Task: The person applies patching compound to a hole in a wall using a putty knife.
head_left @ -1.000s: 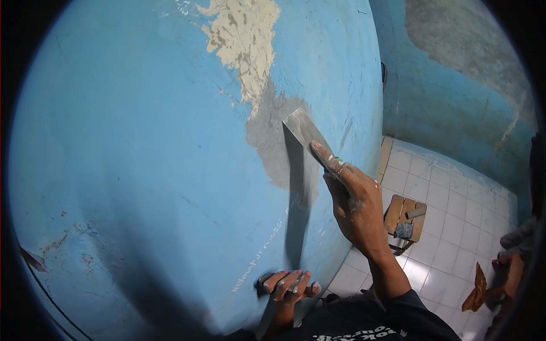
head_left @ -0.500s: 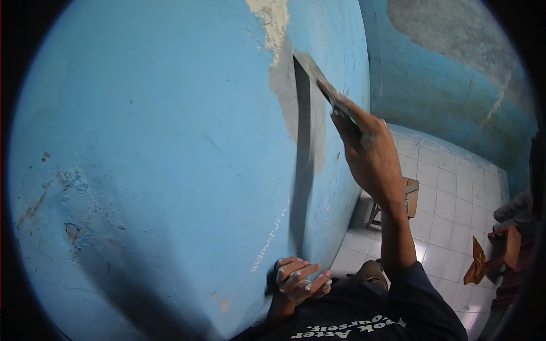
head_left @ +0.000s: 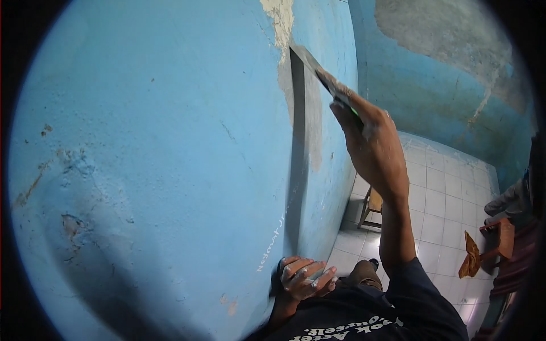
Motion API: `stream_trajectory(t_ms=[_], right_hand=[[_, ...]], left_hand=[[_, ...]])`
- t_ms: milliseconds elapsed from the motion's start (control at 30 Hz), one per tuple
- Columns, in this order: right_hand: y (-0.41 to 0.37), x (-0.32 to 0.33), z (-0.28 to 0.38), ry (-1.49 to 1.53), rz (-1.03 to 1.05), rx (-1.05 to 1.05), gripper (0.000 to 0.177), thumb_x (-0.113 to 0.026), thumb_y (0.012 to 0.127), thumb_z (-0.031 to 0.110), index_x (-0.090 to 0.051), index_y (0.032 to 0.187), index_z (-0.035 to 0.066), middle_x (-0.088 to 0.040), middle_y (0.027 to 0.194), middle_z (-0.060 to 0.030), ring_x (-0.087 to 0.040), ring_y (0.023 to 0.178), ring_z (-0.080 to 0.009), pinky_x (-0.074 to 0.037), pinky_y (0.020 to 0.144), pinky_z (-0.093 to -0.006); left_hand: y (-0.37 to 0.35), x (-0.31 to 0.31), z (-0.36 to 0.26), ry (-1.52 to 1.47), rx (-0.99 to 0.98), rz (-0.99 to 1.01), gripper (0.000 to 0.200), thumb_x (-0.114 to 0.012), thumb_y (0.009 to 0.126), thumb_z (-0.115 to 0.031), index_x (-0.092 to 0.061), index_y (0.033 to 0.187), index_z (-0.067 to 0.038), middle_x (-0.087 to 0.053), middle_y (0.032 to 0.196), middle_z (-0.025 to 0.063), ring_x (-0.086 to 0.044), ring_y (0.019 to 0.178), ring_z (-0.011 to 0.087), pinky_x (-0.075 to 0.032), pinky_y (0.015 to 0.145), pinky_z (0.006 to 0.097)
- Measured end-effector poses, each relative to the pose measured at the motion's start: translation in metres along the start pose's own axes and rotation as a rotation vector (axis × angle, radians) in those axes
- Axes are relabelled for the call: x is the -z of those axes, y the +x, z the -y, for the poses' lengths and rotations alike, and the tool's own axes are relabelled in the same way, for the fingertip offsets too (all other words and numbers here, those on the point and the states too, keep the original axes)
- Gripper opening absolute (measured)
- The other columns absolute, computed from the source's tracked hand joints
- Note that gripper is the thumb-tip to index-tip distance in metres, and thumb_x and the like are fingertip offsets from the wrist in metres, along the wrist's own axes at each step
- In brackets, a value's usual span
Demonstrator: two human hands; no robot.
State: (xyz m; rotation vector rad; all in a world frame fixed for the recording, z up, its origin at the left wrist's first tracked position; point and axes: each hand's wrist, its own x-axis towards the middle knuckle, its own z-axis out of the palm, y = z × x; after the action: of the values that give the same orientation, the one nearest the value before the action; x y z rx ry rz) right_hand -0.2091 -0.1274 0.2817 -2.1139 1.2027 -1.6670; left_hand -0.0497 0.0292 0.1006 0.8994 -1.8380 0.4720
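Note:
My right hand [head_left: 378, 150] is closed around the handle of a putty knife [head_left: 310, 61], which shows black with a bit of green. The blade's tip meets the blue wall [head_left: 187, 142] at the upper end of a smooth grey patch [head_left: 312, 122]. Just above that, bare cream plaster [head_left: 281, 23] shows where paint is gone. A dark shadow of the knife and arm runs down the wall. Low by my shirt, my left hand [head_left: 307, 278] has curled fingers smeared with whitish paste; whatever lies within them is hidden.
White floor tiles [head_left: 435, 187] stretch to the right. A wooden stool [head_left: 372, 207] stands near the wall behind my forearm. At far right is a reddish-brown chair [head_left: 500, 241] beside a brown cloth-like item [head_left: 470, 256]. The other wall [head_left: 432, 79] has a large unpainted area.
The view has shifted a little. The blade has moved slightly up and left over the grey patch, toward the cream plaster. My left hand stays low, still curled.

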Motion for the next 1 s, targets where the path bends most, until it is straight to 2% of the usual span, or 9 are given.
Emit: stream_trajectory(t_ms=[133, 233, 367, 533, 633, 700, 833, 900, 1000], right_hand=[[-0.010, -0.004, -0.004, 0.155, 0.048, -0.010, 0.039, -0.056, 0.098, 0.020, -0.057, 0.135, 0.008, -0.063, 0.062, -0.0182, -0.056, 0.046, -0.0210, -0.044, 0.049, -0.0373], [-0.027, -0.011, 0.006, 0.160, 0.006, 0.068, 0.043, -0.056, 0.098, 0.017, -0.053, 0.140, 0.018, -0.061, 0.062, -0.0202, -0.053, 0.045, -0.0215, -0.041, 0.049, -0.0375], [-0.015, -0.006, 0.005, 0.164, 0.061, -0.035, 0.042, -0.056, 0.098, 0.016, -0.053, 0.140, 0.018, -0.060, 0.062, -0.0204, -0.047, 0.043, -0.0216, -0.038, 0.049, -0.0393], [-0.012, -0.009, -0.001, 0.232, 0.070, -0.045, 0.038, -0.054, 0.100, 0.024, -0.057, 0.134, 0.006, -0.059, 0.062, -0.0202, -0.040, 0.047, -0.0216, -0.036, 0.051, -0.0388], [0.000, 0.003, 0.001, 0.254, 0.155, -0.159, 0.039, -0.053, 0.101, 0.029, -0.059, 0.131, 0.004, -0.058, 0.064, -0.0210, -0.042, 0.050, -0.0214, -0.038, 0.054, -0.0379], [-0.003, 0.001, -0.001, 0.265, 0.146, -0.135, 0.039, -0.054, 0.101, 0.029, -0.060, 0.130, 0.003, -0.058, 0.065, -0.0214, -0.042, 0.051, -0.0215, -0.040, 0.055, -0.0380], [0.009, -0.008, -0.017, 0.364, 0.078, -0.117, 0.039, -0.053, 0.101, 0.029, -0.060, 0.130, 0.003, -0.060, 0.068, -0.0217, -0.045, 0.054, -0.0219, -0.042, 0.060, -0.0384], [-0.003, -0.003, -0.008, 0.327, 0.119, -0.101, 0.039, -0.053, 0.101, 0.028, -0.060, 0.129, 0.002, -0.061, 0.069, -0.0206, -0.045, 0.054, -0.0218, -0.042, 0.059, -0.0386], [-0.007, -0.007, -0.007, 0.367, 0.151, -0.073, 0.038, -0.053, 0.101, 0.025, -0.059, 0.130, 0.003, -0.061, 0.068, -0.0179, -0.045, 0.052, -0.0193, -0.040, 0.055, -0.0370]], left_hand=[[0.001, -0.002, 0.000, -0.016, 0.002, -0.028, 0.013, -0.064, 0.089, -0.040, -0.069, 0.092, -0.029, -0.064, 0.090, -0.0083, -0.053, 0.091, 0.0134, -0.046, 0.074, 0.0310], [0.006, 0.001, -0.002, 0.017, -0.021, -0.012, 0.010, -0.066, 0.085, -0.035, -0.068, 0.088, -0.026, -0.064, 0.086, -0.0054, -0.053, 0.087, 0.0174, -0.046, 0.065, 0.0330], [0.004, -0.001, -0.003, 0.011, 0.010, -0.017, 0.013, -0.065, 0.088, -0.041, -0.070, 0.088, -0.029, -0.064, 0.088, -0.0083, -0.053, 0.091, 0.0131, -0.046, 0.075, 0.0316], [0.003, -0.003, -0.002, 0.010, 0.001, -0.035, 0.013, -0.066, 0.087, -0.041, -0.070, 0.088, -0.028, -0.064, 0.090, -0.0079, -0.053, 0.091, 0.0136, -0.046, 0.074, 0.0321], [0.011, 0.002, -0.005, 0.042, -0.007, -0.018, 0.012, -0.066, 0.086, -0.040, -0.069, 0.089, -0.028, -0.064, 0.093, -0.0076, -0.053, 0.091, 0.0142, -0.046, 0.074, 0.0329], [0.014, 0.001, -0.006, 0.036, -0.047, -0.049, 0.012, -0.065, 0.083, -0.032, -0.068, 0.087, -0.022, -0.064, 0.084, -0.0031, -0.053, 0.084, 0.0189, -0.046, 0.066, 0.0351], [0.016, 0.005, -0.012, 0.037, -0.019, -0.043, 0.013, -0.064, 0.083, -0.035, -0.066, 0.086, -0.022, -0.063, 0.082, -0.0029, -0.053, 0.084, 0.0191, -0.045, 0.066, 0.0354], [0.013, 0.025, -0.019, -0.026, 0.041, -0.081, 0.013, -0.070, 0.084, -0.038, -0.067, 0.091, -0.027, -0.062, 0.089, -0.0069, -0.050, 0.093, 0.0160, -0.046, 0.074, 0.0349], [0.016, 0.027, -0.023, 0.078, -0.085, -0.454, 0.023, -0.062, 0.087, -0.045, -0.060, 0.078, -0.024, -0.056, 0.072, -0.0063, -0.049, 0.087, 0.0166, -0.040, 0.070, 0.0347]])
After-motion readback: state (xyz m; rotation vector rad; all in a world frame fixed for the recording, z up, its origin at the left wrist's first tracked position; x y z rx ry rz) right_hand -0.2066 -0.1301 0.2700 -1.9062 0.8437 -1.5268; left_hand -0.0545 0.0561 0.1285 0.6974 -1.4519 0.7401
